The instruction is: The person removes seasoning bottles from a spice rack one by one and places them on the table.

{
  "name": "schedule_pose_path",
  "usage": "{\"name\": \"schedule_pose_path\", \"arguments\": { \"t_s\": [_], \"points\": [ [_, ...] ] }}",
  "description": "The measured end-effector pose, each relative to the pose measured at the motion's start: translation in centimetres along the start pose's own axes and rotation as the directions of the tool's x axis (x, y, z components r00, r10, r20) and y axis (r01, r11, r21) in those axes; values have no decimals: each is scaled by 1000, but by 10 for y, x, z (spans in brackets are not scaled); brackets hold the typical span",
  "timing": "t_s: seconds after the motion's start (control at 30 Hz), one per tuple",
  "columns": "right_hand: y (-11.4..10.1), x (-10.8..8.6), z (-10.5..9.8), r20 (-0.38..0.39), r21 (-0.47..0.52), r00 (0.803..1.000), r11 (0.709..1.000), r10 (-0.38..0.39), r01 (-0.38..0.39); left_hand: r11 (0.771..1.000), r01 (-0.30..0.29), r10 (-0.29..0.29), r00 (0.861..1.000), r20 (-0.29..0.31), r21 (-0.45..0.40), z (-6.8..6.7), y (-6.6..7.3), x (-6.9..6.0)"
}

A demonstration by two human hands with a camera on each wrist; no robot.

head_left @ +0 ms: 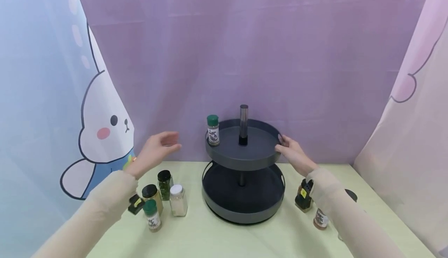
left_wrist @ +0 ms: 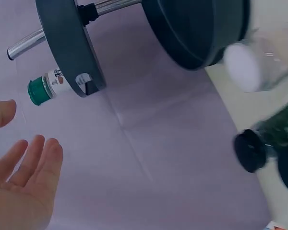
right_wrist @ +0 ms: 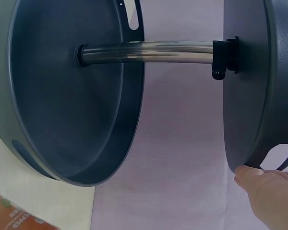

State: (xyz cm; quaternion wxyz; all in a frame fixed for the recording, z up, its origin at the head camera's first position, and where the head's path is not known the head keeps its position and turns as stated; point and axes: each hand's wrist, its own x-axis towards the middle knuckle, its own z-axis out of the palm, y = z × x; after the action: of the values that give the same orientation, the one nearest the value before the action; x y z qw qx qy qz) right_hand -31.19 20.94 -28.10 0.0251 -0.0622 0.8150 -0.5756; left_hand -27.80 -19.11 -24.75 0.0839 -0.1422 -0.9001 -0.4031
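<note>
A dark grey two-tier round spice rack stands on the table, its upper tray point(head_left: 243, 164) above the lower tray point(head_left: 245, 216) on a chrome post point(head_left: 244, 120). My right hand point(head_left: 295, 156) grips the upper tray's right rim by its cut-out handle; the thumb shows against the tray in the right wrist view. On the upper tray's left side stands a spice jar point(head_left: 213, 133) with a green cap. My left hand point(head_left: 154, 149) hovers in the air left of that jar, apart from it, its fingers extended and holding nothing. Nothing stands on the visible floor of the lower tray.
Left of the rack stand a white-capped jar point(head_left: 178, 201), a jar of green flakes point(head_left: 164, 186), a black-capped jar point(head_left: 157, 195) and a green-capped jar point(head_left: 153, 217). On the right, a black-topped bottle point(head_left: 303, 201) and another jar point(head_left: 321, 220) are partly behind my forearm. A purple curtain point(head_left: 245, 55) hangs behind.
</note>
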Motion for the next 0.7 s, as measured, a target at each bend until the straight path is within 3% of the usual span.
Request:
{"name": "schedule_pose_path", "arguments": {
  "t_s": [0.23,0.4,0.7],
  "points": [
    [0,-1,0,3,-7,1000,1000,-12,12,998,-10,15,998,68,-68,15,17,36],
    [1,-1,0,12,-18,1000,1000,-13,13,999,11,-7,992,124,-33,21,29,61],
    [4,2,-2,18,-23,1000,1000,-10,11,1000,-14,11,990,139,15,29,54,94]
  ]
}}
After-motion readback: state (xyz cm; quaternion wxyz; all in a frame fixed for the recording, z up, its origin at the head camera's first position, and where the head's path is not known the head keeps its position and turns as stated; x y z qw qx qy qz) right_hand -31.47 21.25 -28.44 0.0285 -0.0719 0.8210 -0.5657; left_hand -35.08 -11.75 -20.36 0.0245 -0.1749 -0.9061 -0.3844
